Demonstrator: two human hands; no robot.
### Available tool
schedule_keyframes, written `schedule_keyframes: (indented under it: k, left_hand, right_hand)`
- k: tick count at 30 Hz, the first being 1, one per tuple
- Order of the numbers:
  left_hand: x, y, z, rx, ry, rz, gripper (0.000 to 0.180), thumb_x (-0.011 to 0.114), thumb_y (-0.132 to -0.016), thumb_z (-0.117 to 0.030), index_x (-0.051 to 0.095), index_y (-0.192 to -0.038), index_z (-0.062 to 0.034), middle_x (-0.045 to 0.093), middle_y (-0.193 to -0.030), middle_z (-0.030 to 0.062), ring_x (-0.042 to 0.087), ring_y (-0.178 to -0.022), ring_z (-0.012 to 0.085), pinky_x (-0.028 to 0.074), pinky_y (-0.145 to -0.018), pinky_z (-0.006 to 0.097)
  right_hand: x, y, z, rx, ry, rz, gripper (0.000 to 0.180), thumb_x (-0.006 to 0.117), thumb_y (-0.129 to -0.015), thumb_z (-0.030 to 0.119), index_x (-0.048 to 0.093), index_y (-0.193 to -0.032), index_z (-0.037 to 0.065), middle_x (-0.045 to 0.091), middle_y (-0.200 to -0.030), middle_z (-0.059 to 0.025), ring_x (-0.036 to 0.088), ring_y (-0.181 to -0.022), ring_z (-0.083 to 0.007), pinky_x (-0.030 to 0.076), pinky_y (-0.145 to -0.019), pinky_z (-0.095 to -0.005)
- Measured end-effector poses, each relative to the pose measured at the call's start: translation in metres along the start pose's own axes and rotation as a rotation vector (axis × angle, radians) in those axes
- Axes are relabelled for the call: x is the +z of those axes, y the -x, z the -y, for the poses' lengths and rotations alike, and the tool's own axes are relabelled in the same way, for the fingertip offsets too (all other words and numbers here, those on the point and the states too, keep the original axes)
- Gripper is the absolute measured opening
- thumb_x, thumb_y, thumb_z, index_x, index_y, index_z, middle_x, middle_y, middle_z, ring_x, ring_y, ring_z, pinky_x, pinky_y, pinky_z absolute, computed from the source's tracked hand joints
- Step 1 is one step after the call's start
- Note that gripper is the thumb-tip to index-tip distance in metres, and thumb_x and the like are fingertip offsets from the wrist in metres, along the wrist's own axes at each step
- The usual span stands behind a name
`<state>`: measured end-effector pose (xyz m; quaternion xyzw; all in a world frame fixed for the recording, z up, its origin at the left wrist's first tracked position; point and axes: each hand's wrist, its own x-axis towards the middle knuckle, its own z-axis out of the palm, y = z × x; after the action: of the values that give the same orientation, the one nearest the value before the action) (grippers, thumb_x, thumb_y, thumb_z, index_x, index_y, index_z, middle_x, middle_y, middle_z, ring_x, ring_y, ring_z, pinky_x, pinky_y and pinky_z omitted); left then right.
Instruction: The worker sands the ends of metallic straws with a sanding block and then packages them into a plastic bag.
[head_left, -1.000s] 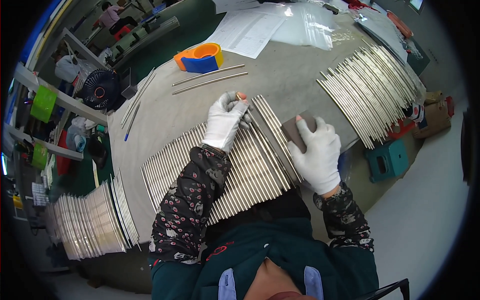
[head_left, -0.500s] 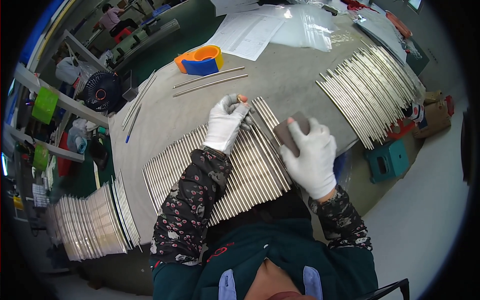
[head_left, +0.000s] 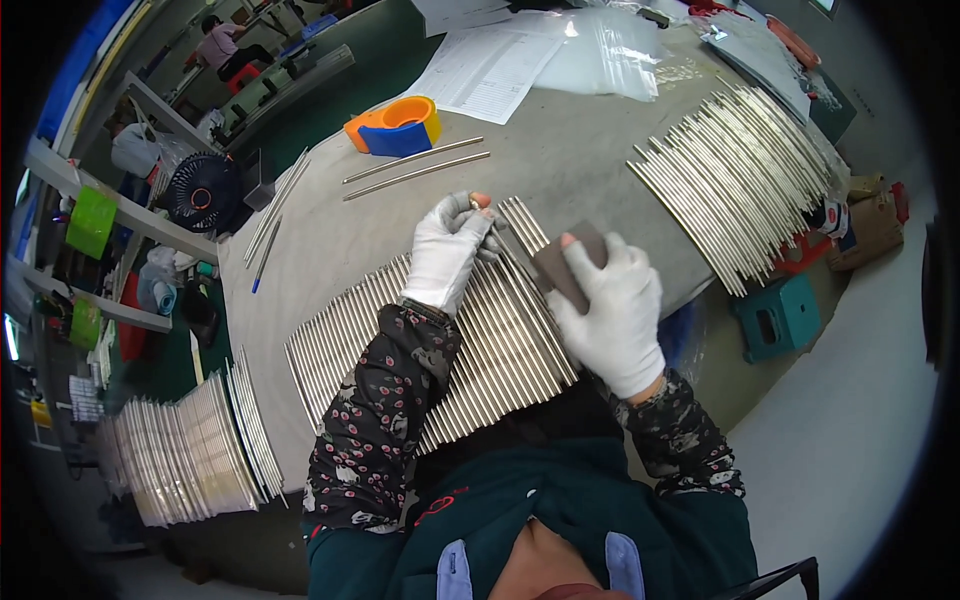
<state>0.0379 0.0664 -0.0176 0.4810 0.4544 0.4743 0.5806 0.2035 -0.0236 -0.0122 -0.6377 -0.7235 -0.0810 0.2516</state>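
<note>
Left hand [head_left: 442, 255], white glove: fingers bent and closed on the upper end of a metal rod [head_left: 514, 252], thumb tip bare. Right hand [head_left: 618, 318], also white-gloved, holds a dark block [head_left: 570, 263], index fingertip bare on top of it, thumb toward the near side. Block sits over the right part of a row of rods [head_left: 500, 355], just right of the held rod; can't tell if it touches them. Row lies side by side on the grey table [head_left: 350, 230], right in front of the person, left forearm across it. Second pile of rods [head_left: 725, 190] at far right, bunched, ends uneven. Two loose rods [head_left: 417, 178] beyond the left hand, near an orange-and-blue tape dispenser [head_left: 395, 138]. Papers [head_left: 485, 72] and clear plastic bags [head_left: 605, 58] at the far edge. Pen [head_left: 267, 256] on the left side. Plastic-wrapped rods [head_left: 185, 455] at lower left. Teal stool [head_left: 780, 318] on the floor, right.
</note>
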Motion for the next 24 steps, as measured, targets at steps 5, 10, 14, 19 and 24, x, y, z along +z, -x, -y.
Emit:
schedule_keyframes:
  k: [5, 10, 14, 19, 24]
  left_hand:
    - [0.001, 0.002, 0.001, -0.004, -0.003, 0.021, 0.021, 0.052, -0.089, -0.008, 0.049, -0.107, 0.0027, 0.062, -0.082, 0.008, 0.056, -0.06, 0.0065, 0.046, -0.053, 0.018]
    - [-0.001, -0.002, 0.001, 0.0, -0.034, 0.024, 0.023, 0.053, -0.089, -0.009, 0.049, -0.109, 0.0023, 0.062, -0.082, 0.0072, 0.055, -0.062, 0.006, 0.046, -0.055, 0.017]
    - [0.0, 0.001, -0.004, 0.014, -0.025, 0.032, 0.023, 0.053, -0.089, -0.009, 0.05, -0.109, 0.0019, 0.062, -0.083, 0.0072, 0.055, -0.062, 0.0059, 0.046, -0.056, 0.018]
    - [0.003, -0.002, -0.001, -0.003, -0.018, 0.029, 0.023, 0.053, -0.089, -0.009, 0.049, -0.109, 0.0021, 0.062, -0.082, 0.0081, 0.054, -0.06, 0.0062, 0.046, -0.054, 0.018]
    - [0.003, -0.007, 0.006, -0.06, -0.017, 0.007, 0.023, 0.054, -0.088, -0.009, 0.05, -0.107, 0.0022, 0.063, -0.082, 0.0078, 0.054, -0.059, 0.0057, 0.045, -0.053, 0.017]
  right_hand:
    - [-0.009, 0.006, 0.011, -0.112, -0.203, -0.025, 0.052, 0.069, -0.064, 0.028, 0.057, -0.112, 0.011, 0.052, -0.1, -0.0215, 0.053, -0.083, -0.0316, 0.045, -0.066, -0.04]
    - [0.0, -0.004, -0.02, 0.096, -0.001, -0.032, 0.051, 0.069, -0.065, 0.029, 0.057, -0.112, 0.011, 0.05, -0.108, -0.0227, 0.053, -0.084, -0.0308, 0.044, -0.067, -0.0405]
    - [-0.002, 0.004, 0.003, -0.197, -0.255, 0.019, 0.05, 0.068, -0.067, 0.03, 0.058, -0.112, 0.01, 0.053, -0.103, -0.0215, 0.054, -0.082, -0.0302, 0.045, -0.064, -0.0398]
    - [-0.003, 0.0, -0.009, -0.029, -0.145, 0.002, 0.051, 0.069, -0.064, 0.031, 0.057, -0.11, 0.013, 0.05, -0.104, -0.0214, 0.054, -0.086, -0.0317, 0.045, -0.068, -0.0406]
    - [0.013, -0.004, -0.048, 0.087, 0.078, -0.036, 0.051, 0.068, -0.066, 0.028, 0.057, -0.112, 0.011, 0.051, -0.105, -0.0195, 0.052, -0.088, -0.0321, 0.044, -0.071, -0.0411]
